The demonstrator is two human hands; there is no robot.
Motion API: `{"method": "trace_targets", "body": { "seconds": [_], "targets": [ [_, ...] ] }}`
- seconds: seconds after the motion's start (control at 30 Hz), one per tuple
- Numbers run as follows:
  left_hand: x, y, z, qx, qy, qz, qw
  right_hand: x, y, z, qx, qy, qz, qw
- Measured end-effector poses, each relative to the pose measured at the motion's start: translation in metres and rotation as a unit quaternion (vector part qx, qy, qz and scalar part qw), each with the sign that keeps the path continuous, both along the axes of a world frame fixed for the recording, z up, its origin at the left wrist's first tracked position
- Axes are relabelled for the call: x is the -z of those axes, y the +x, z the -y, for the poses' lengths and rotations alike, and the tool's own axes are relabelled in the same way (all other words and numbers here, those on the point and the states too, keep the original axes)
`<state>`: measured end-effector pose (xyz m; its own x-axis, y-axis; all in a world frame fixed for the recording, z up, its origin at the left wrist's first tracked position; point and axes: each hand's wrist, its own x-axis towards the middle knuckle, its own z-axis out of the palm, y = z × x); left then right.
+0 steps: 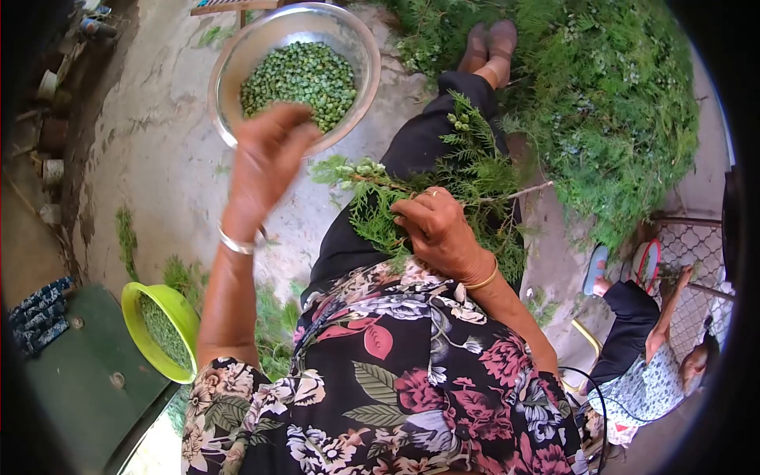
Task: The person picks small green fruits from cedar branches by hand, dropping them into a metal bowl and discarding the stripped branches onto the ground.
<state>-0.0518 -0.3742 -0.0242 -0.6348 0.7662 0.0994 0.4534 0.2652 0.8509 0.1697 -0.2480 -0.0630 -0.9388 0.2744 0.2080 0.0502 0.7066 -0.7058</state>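
Observation:
My right hand is closed around a leafy conifer branch, which lies across my lap with its bare woody end sticking out to the right. Pale green cones cluster on its left tip, close to the right fingers. Over the near rim of a wide metal bowl is my left hand, smeared by motion, its fingers bent toward the bowl. Inside the bowl lies a heap of small green cones. My dark-trousered leg stretches away beneath the branch.
A large pile of cut conifer branches covers the floor at the right. At the left stands a lime-green basin of small green pieces, beside a dark green panel. Another person sits at the lower right, near a black cable.

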Motion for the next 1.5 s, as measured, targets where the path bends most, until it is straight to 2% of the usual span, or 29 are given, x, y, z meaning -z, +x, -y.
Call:
{"method": "trace_targets", "body": {
  "seconds": [0.03, 0.07, 0.1, 0.2, 0.3, 0.37, 0.43, 0.53, 0.67, 0.73, 0.77, 0.8, 0.9, 0.93, 1.0, 1.07, 1.13, 1.27, 1.33, 1.4, 1.5],
  "targets": [
    [0.004, 0.021, 0.004, 0.058, 0.009, 0.037, 0.998, -0.001, -0.001, 0.0, -0.008, 0.047, 0.015, 0.999],
    [0.008, 0.036, 0.005, 0.137, 0.002, -0.042, 0.99, 0.0, -0.001, 0.002, -0.01, 0.047, 0.015, 0.999],
    [0.013, 0.054, 0.005, 0.161, -0.014, -0.03, 0.986, 0.0, -0.001, 0.003, 0.017, 0.063, 0.007, 0.998],
    [0.033, 0.085, 0.01, 0.172, -0.061, -0.073, 0.981, -0.005, -0.004, 0.003, 0.065, 0.1, -0.017, 0.993],
    [0.049, 0.104, 0.014, 0.13, -0.015, -0.061, 0.99, -0.004, -0.008, -0.003, 0.083, 0.127, -0.031, 0.988],
    [0.055, 0.104, 0.016, 0.14, -0.008, -0.076, 0.987, -0.001, -0.016, -0.004, 0.08, 0.134, -0.028, 0.987],
    [0.055, 0.105, 0.016, 0.15, -0.003, -0.091, 0.984, 0.001, -0.025, -0.003, 0.09, 0.088, 0.079, 0.989],
    [0.052, 0.107, 0.015, 0.147, -0.004, -0.097, 0.984, 0.011, -0.032, -0.006, 0.101, 0.133, 0.115, 0.979],
    [0.051, 0.11, 0.016, 0.148, -0.001, -0.092, 0.985, 0.021, -0.031, -0.01, 0.127, 0.135, 0.129, 0.974],
    [0.048, 0.111, 0.015, 0.15, -0.003, -0.095, 0.984, 0.027, -0.029, -0.018, 0.151, 0.073, 0.077, 0.983],
    [0.045, 0.112, 0.014, 0.155, 0.0, -0.082, 0.985, 0.03, -0.028, -0.025, 0.157, 0.001, 0.067, 0.985],
    [0.043, 0.113, 0.013, 0.159, 0.003, -0.069, 0.985, 0.024, -0.026, -0.029, 0.157, 0.003, 0.068, 0.985],
    [0.043, 0.115, 0.011, 0.175, -0.002, -0.081, 0.981, -0.004, -0.024, -0.034, 0.113, -0.144, 0.118, 0.976],
    [0.044, 0.115, 0.011, 0.175, -0.001, -0.081, 0.981, 0.0, -0.022, -0.033, 0.114, -0.143, 0.118, 0.976],
    [0.045, 0.115, 0.01, 0.188, -0.033, -0.082, 0.978, 0.018, -0.017, -0.032, 0.096, -0.045, 0.091, 0.99],
    [0.041, 0.116, 0.01, 0.177, -0.01, -0.081, 0.981, 0.02, -0.015, -0.032, 0.105, -0.016, 0.091, 0.99],
    [0.036, 0.116, 0.009, 0.167, 0.01, -0.082, 0.983, 0.009, -0.018, -0.032, 0.14, -0.137, 0.088, 0.977],
    [0.035, 0.121, 0.003, 0.231, 0.015, -0.099, 0.968, -0.008, -0.023, -0.036, 0.179, -0.147, 0.115, 0.966],
    [0.036, 0.125, 0.0, 0.251, 0.003, -0.103, 0.963, -0.023, -0.029, -0.031, 0.188, -0.372, 0.132, 0.899],
    [0.034, 0.125, -0.004, 0.323, -0.087, -0.124, 0.934, 0.002, -0.026, -0.028, 0.175, -0.408, 0.103, 0.89],
    [0.031, 0.122, 0.005, 0.309, -0.049, -0.101, 0.944, 0.017, -0.017, -0.02, 0.182, -0.437, 0.115, 0.874]
  ]
}}
